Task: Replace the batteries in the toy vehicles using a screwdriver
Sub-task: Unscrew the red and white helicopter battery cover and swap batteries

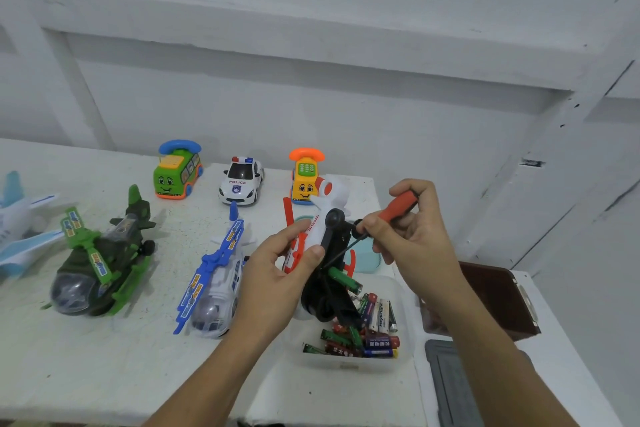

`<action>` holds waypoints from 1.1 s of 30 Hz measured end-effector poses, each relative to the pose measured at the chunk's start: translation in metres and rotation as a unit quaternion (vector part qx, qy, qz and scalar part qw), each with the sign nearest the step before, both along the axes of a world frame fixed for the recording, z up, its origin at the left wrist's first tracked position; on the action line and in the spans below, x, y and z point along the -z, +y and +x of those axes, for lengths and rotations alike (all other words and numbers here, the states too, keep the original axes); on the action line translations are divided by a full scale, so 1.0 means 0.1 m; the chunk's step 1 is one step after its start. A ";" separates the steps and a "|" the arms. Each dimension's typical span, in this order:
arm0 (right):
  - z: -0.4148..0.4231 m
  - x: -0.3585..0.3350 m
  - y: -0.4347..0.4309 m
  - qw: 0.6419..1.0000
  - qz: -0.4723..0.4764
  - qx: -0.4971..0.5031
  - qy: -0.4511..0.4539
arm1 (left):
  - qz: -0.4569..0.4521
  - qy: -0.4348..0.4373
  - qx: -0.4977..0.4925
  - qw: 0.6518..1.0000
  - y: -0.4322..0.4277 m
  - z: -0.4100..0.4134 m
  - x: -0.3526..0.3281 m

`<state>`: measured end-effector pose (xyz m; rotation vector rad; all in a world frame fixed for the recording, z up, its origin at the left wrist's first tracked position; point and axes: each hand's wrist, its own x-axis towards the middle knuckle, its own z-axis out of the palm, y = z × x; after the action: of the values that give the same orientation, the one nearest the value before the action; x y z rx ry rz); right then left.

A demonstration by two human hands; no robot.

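My left hand (277, 274) grips a white and orange toy helicopter (320, 225), turned belly-up above a clear tub of batteries (401, 354). My right hand (412, 229) pinches a screwdriver (394, 206) with an orange handle. Its dark shaft slants down-left to the helicopter's black underside. A green battery (344, 279) sticks out of the open underside near the shaft's tip. Several loose batteries (367, 333) lie in the tub below.
On the white table (104, 374) stand a green helicopter (100, 263), a blue-and-white helicopter (216, 277), a pale blue plane (17, 222), a green bus (177, 170), a police car (241, 180) and a yellow phone car (304, 177). A brown box (498, 298) and a grey lid (450, 385) sit at the right.
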<state>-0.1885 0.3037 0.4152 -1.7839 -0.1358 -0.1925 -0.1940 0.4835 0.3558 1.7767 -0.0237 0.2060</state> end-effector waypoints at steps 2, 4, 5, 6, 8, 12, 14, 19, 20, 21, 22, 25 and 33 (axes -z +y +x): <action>0.00 -0.01 -0.02 1.000 -0.012 0.001 0.004 | 0.007 -0.002 -0.001 1.000 0.01 0.00 0.00; 0.00 -0.02 -0.06 1.000 -0.012 0.010 0.007 | 0.013 0.000 0.000 1.000 0.01 0.01 -0.01; 0.00 -0.03 -0.08 1.000 -0.007 0.016 0.009 | 0.013 0.000 0.000 1.000 0.00 0.01 -0.01; 0.01 -0.04 -0.10 1.000 0.003 0.022 0.010 | 0.012 -0.001 -0.001 1.000 0.00 0.02 -0.01; 0.02 -0.06 -0.14 0.999 0.032 0.034 0.010 | 0.010 0.001 -0.002 1.000 0.00 0.02 -0.02; 0.10 -0.03 -0.26 0.992 0.097 0.071 0.026 | -0.005 0.001 -0.013 1.000 0.00 0.04 0.00; 0.18 0.01 -0.33 0.978 0.179 0.086 0.057 | -0.007 0.001 -0.024 1.000 0.01 0.06 0.01; 0.47 0.21 -0.53 0.923 0.337 0.128 0.135 | -0.052 0.000 -0.057 0.997 0.03 0.16 0.02; 0.54 0.26 -0.57 0.915 0.353 0.136 0.141 | -0.063 0.000 -0.064 0.996 0.03 0.18 0.02; 0.62 0.31 -0.61 0.909 0.363 0.142 0.144 | -0.076 0.002 -0.070 0.995 0.03 0.21 0.02; 0.70 0.37 -0.64 0.907 0.367 0.146 0.145 | -0.090 0.005 -0.073 0.993 0.03 0.24 0.03; 0.97 0.55 -0.70 0.917 0.333 0.158 0.153 | -0.123 0.008 -0.080 0.989 0.03 0.32 0.02; 1.58 1.01 -0.72 0.969 0.068 0.145 0.187 | -0.153 0.023 -0.112 0.982 -0.06 0.54 0.00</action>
<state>-0.0301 0.2313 0.3138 -1.6652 0.4019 -0.0671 -0.1401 0.4780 0.3559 1.4734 0.2320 0.3130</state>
